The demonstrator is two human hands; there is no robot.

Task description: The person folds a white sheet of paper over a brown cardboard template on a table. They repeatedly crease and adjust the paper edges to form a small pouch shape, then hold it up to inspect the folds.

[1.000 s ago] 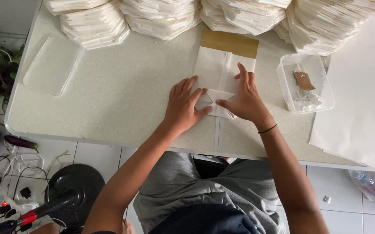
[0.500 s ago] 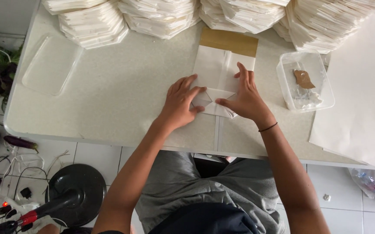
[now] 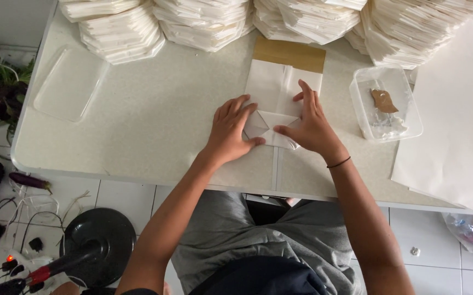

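- Hands press flat on a white paper bag at the middle of the tabletop.
- Left hand lies with fingers spread on the folded bottom flap; right hand does the same at 3 o'clock of it, neither clamped on anything.
- Clear plastic tub sits at 3 o'clock; stacks of bags at 12.

Speckled white table over pale tiled floor in daylight
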